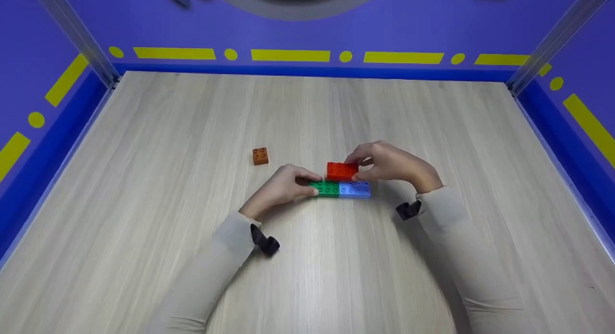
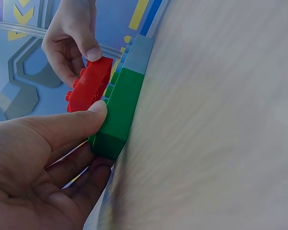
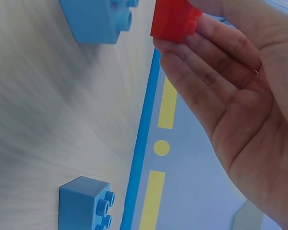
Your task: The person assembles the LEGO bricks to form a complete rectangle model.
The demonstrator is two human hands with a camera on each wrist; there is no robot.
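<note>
On the wooden table a green toy building brick [image 1: 329,190] and a light blue brick [image 1: 355,191] stand end to end in a row, studs up. My left hand [image 1: 284,187] pinches the green brick's left end between thumb and fingers. A red brick [image 1: 340,171] is pinched at its right end by my right hand [image 1: 391,162]. In the left wrist view the red brick [image 2: 91,84] is tilted, held above the studs of the green brick [image 2: 117,112]. The underside of the red brick faces those studs.
A small orange-brown brick [image 1: 260,156] lies to the left, beyond my left hand. Another blue brick [image 3: 84,203] stands on the table in the right wrist view, hidden in the head view. Blue-purple walls [image 1: 307,33] with yellow marks border the table [image 1: 192,132].
</note>
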